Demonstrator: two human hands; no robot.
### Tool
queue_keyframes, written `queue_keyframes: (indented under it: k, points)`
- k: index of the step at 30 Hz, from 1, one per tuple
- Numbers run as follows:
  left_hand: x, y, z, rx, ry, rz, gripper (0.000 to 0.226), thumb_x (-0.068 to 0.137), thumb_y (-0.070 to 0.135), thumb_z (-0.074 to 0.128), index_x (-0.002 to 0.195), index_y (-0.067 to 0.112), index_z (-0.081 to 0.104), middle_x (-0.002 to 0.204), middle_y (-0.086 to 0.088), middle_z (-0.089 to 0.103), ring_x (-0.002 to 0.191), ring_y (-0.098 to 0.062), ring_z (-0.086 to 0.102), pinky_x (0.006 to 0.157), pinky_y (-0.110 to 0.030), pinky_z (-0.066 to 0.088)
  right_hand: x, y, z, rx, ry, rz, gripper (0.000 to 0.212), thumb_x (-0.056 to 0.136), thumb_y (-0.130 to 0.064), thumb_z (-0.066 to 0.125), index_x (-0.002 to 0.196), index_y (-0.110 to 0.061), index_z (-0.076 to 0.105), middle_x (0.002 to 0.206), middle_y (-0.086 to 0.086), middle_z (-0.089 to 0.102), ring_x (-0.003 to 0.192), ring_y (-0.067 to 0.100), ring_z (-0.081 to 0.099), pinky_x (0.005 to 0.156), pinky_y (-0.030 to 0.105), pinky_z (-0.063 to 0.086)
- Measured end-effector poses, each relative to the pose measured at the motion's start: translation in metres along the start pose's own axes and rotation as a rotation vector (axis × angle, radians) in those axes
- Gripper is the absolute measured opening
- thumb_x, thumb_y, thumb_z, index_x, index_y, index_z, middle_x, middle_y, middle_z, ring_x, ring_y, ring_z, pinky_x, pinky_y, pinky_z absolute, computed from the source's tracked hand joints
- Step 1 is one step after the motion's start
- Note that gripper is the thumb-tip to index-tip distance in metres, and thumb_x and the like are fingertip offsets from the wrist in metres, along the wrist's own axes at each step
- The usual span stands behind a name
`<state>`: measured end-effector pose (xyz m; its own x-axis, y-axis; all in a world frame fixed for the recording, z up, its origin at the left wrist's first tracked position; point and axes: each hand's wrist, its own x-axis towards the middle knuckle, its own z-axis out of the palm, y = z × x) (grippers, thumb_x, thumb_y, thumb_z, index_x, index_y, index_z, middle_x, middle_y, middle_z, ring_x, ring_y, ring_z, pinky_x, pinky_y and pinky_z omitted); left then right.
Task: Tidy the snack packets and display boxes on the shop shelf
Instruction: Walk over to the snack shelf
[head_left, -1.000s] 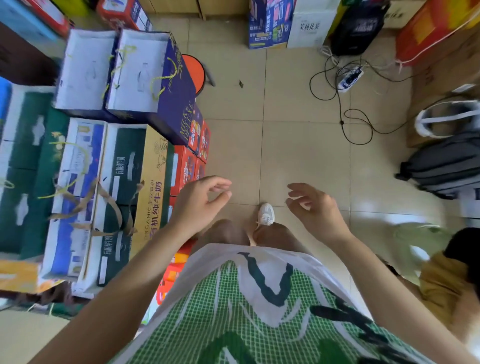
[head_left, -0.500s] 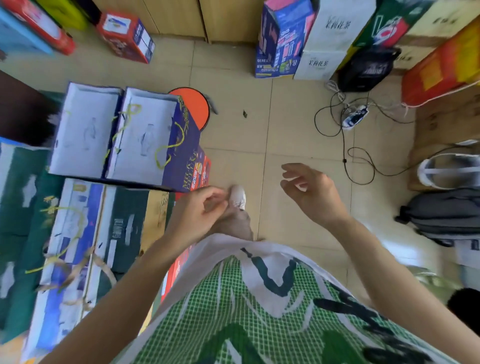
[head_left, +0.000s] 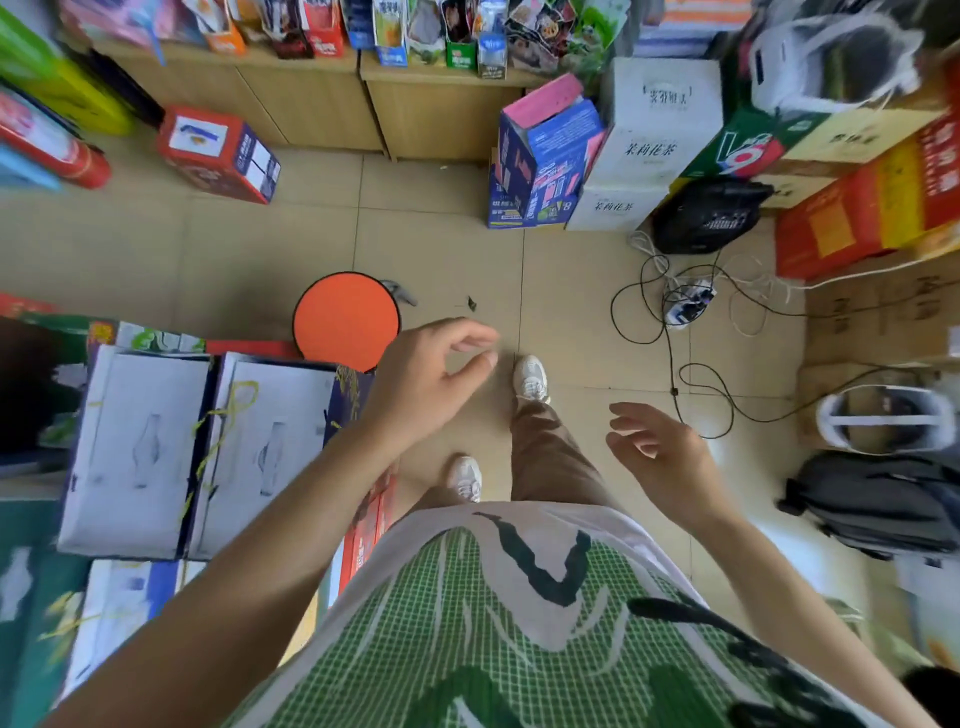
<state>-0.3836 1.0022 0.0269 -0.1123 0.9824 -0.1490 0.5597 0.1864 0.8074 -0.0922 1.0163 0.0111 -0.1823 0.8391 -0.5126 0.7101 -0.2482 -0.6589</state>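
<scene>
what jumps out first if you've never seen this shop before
The bright orange round stool on the tiled floor, mid-frame, catches the eye, just beyond the empty left hand. The right hand hovers empty to its right. Along the top edge runs a wooden shelf crowded with colourful snack packets.

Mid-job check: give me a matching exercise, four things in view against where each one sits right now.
Things:
1 round stool
2 backpack
3 power strip
4 snack packets

Places:
A on the wooden shelf at the far end
B on the floor at the right edge
C among cables on the tiles
D just beyond the left hand

Pairs: 1-D, 2-B, 3-C, 4-A
</scene>
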Motion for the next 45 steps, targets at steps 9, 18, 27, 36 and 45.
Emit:
queue_keyframes:
  k: [9, 18, 27, 36, 45]
  points:
    - [0.125, -0.002, -0.016, 0.078, 0.007, -0.21, 0.041, 0.082, 0.049, 0.057, 0.109, 0.024, 0.075, 0.104, 0.016, 0.075, 0.099, -0.001, 0.068, 0.091, -0.038, 0.055, 0.179, -0.07, -0.063, 0.034, -0.107, -0.133, 0.032, 0.091, -0.017, 0.069, 0.122, -0.019, 0.066, 0.105, -0.004, 0.072, 0.089, -0.001, 0.065, 0.078, 0.01, 0.049]
    - [0.199, -0.011, -0.056, 0.092, 0.065, -0.335, 0.032, 0.087, 0.038, 0.062, 0.109, 0.018, 0.075, 0.102, 0.012, 0.075, 0.097, -0.002, 0.069, 0.086, -0.033, 0.056, 0.328, -0.191, -0.085, -0.018, -0.196, -0.335, 0.031, 0.09, -0.022, 0.07, 0.121, -0.024, 0.067, 0.104, -0.007, 0.071, 0.087, 0.005, 0.065, 0.086, 0.021, 0.05]
    - [0.328, -0.054, -0.11, 0.025, 0.096, -0.381, 0.045, 0.081, 0.051, 0.053, 0.106, 0.022, 0.075, 0.1, 0.012, 0.075, 0.092, -0.004, 0.068, 0.083, -0.033, 0.055, 0.441, -0.29, -0.067, -0.108, -0.224, -0.353, 0.031, 0.091, -0.024, 0.07, 0.122, -0.023, 0.067, 0.105, -0.006, 0.071, 0.089, 0.005, 0.066, 0.082, 0.02, 0.051]
    - [0.49, -0.071, -0.19, 0.057, 0.105, -0.175, 0.024, 0.09, 0.025, 0.069, 0.113, 0.02, 0.074, 0.11, 0.008, 0.076, 0.1, -0.004, 0.068, 0.086, -0.013, 0.046, 0.53, -0.343, -0.078, -0.165, -0.198, -0.187, 0.025, 0.09, -0.02, 0.07, 0.103, -0.04, 0.063, 0.096, -0.018, 0.07, 0.082, -0.009, 0.063, 0.083, 0.023, 0.052]
    - [0.638, -0.083, -0.24, 0.129, 0.016, -0.15, 0.034, 0.089, 0.042, 0.059, 0.116, 0.025, 0.072, 0.113, 0.014, 0.074, 0.102, -0.004, 0.068, 0.091, -0.032, 0.056, 0.648, -0.364, -0.066, -0.126, -0.206, -0.04, 0.031, 0.089, -0.02, 0.072, 0.12, -0.021, 0.067, 0.104, 0.001, 0.073, 0.09, 0.017, 0.068, 0.09, 0.036, 0.054]
